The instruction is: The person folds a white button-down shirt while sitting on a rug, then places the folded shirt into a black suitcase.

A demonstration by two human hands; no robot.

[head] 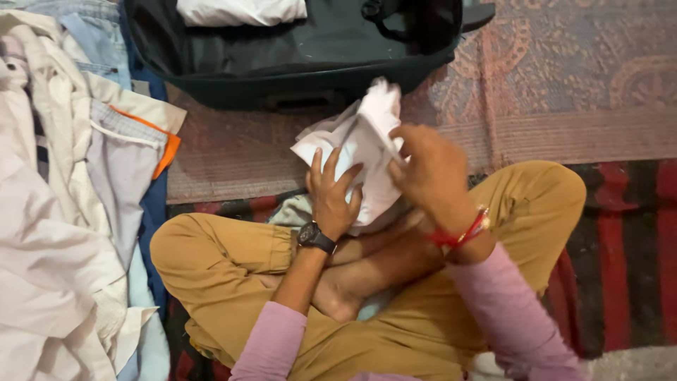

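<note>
We are sitting cross-legged on the floor, and both hands are busy with a white garment (363,152) held up over our lap, just in front of the open black suitcase (296,53). Our left hand (331,194) lies flat against the near side of the cloth with its fingers (321,166) spread wide, pressing and steadying it rather than gripping. Our right hand (430,169) is closed on the garment's right edge, its fingers curled round a fold near the top, where the cloth bunches up into a peak. We judge the step in hand to be the folding of this garment: it is partly doubled over but still loose and uneven, so the fold looks only half made. The next move, as we read it, calls for the right hand to bring its edge across while the left keeps the cloth flat, so that the creases line up and nothing slips into the lap. One folded white piece (240,10) already lies inside the suitcase, and a heap of light clothes (63,212) lies on the floor to our left, well apart from the hands. A patterned rug (564,77) covers the floor beside the suitcase.
</note>
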